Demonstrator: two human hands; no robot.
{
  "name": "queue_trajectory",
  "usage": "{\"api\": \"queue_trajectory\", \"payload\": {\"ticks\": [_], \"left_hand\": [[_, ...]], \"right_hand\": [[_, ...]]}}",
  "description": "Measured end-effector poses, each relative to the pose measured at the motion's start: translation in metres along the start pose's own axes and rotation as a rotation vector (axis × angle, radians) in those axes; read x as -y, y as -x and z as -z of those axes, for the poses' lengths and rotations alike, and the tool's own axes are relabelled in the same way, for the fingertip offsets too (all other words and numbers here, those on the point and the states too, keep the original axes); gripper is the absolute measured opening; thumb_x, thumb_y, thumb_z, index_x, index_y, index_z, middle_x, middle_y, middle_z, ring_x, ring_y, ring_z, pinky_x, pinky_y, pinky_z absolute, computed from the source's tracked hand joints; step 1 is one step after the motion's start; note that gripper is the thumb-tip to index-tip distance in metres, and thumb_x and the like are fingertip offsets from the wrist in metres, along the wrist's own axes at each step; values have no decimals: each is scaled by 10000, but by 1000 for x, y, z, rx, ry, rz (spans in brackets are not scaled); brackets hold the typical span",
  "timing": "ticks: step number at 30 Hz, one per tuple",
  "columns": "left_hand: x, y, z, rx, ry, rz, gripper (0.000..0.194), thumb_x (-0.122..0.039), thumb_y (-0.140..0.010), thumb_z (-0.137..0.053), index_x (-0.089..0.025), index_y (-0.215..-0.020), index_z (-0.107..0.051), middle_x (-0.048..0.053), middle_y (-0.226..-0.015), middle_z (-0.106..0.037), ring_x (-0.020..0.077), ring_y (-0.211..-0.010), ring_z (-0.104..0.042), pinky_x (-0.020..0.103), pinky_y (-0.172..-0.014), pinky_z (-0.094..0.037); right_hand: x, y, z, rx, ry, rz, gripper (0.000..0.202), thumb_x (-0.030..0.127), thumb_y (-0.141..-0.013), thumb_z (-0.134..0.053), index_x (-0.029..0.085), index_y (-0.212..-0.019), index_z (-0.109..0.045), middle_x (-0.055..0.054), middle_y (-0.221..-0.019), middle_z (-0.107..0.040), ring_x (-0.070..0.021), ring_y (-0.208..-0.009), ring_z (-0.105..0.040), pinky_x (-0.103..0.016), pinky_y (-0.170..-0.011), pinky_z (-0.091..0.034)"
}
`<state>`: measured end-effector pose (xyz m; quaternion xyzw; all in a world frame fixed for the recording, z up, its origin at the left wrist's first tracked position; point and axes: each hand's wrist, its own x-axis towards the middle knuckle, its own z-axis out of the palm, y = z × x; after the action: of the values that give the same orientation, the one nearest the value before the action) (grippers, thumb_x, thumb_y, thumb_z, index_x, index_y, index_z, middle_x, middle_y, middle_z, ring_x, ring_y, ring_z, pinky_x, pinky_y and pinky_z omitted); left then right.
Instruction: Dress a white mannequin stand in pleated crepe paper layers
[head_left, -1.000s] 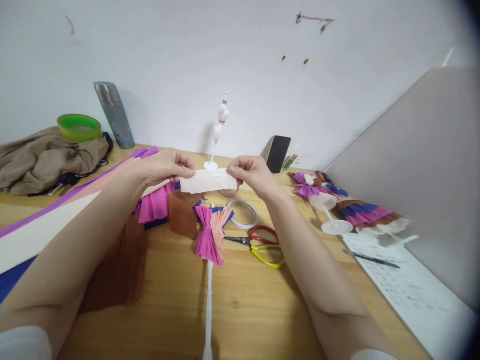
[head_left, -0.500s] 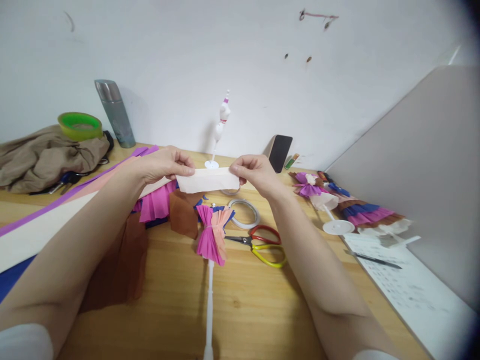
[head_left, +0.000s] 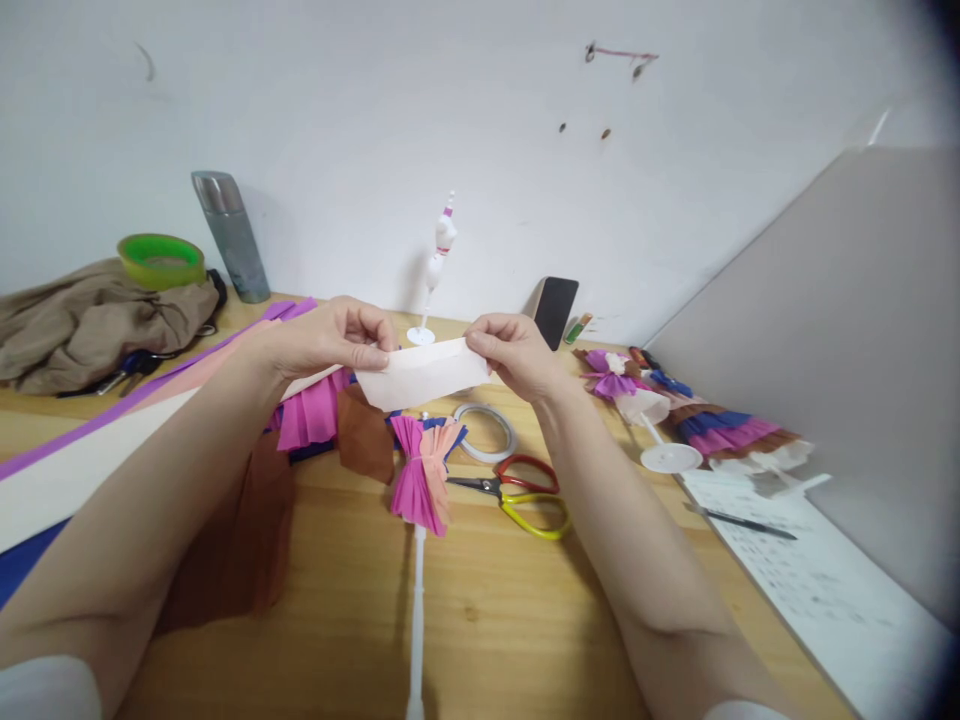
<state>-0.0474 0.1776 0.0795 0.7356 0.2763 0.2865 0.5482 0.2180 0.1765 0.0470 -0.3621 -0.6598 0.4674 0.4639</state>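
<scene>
A short white strip of paper [head_left: 424, 377], likely crepe, is stretched between my two hands above the table. My left hand [head_left: 341, 340] pinches its left end between thumb and fingers. At the other end, my right hand [head_left: 514, 352] grips the upper corner. Just below lies a small doll-like form dressed in pleated magenta and peach paper [head_left: 421, 470], on a white stand rod [head_left: 418, 610]. Scissors [head_left: 517, 490] with one red and one yellow handle rest to its right, beside a roll of tape [head_left: 486, 432].
Coloured paper strips [head_left: 97, 480] and brown paper [head_left: 232, 550] lie at left. Behind stand a bottle [head_left: 232, 235], a white mannequin figure [head_left: 441, 250] and a phone [head_left: 555, 312]. Dressed figures [head_left: 739, 430], a pen [head_left: 750, 522] and a printed sheet [head_left: 810, 590] lie at right.
The paper strip has tilted, its right end now higher than its left, and hangs slightly lower in view. Both hands keep their hold. The whole view has shifted slightly.
</scene>
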Motion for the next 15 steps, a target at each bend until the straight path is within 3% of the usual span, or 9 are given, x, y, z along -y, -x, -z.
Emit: {"api": "queue_trajectory", "payload": {"ticks": [4, 8, 13, 15], "left_hand": [[1, -1, 5, 6, -45, 44, 211, -241, -579, -882, -134, -650, -715, 28, -682, -683, 120, -642, -604, 204, -616, -477], [0, -1, 3, 16, -74, -8, 193, -243, -610, -869, -138, -638, -709, 19, -666, -663, 119, -661, -594, 214, -655, -472], [-8, -1, -1, 7, -107, -112, 217, -276, -636, -873, -140, -618, -705, 98, -1005, -727, 208, -948, -654, 308, -832, -505], [-10, 0, -3, 11, -111, -140, 226, -285, -639, -882, -141, -613, -710, 116, -1044, -729, 234, -1011, -652, 339, -875, -504]], "right_hand": [[2, 1, 2, 7, -16, 38, 409, 527, -631, -825, 173, -648, -620, 40, -532, -550, -76, -465, -437, -222, -461, -351], [0, 1, 3, 70, -35, 72, 416, 547, -667, -815, 177, -719, -633, 20, -626, -595, -105, -561, -519, -245, -548, -429], [-3, -1, 4, 60, -11, 102, 433, 562, -677, -809, 174, -730, -624, 11, -697, -611, -119, -657, -551, -261, -646, -449], [-4, -1, 3, 66, -22, 88, 443, 567, -671, -812, 173, -725, -618, 13, -682, -607, -118, -639, -543, -261, -630, -445]]}}
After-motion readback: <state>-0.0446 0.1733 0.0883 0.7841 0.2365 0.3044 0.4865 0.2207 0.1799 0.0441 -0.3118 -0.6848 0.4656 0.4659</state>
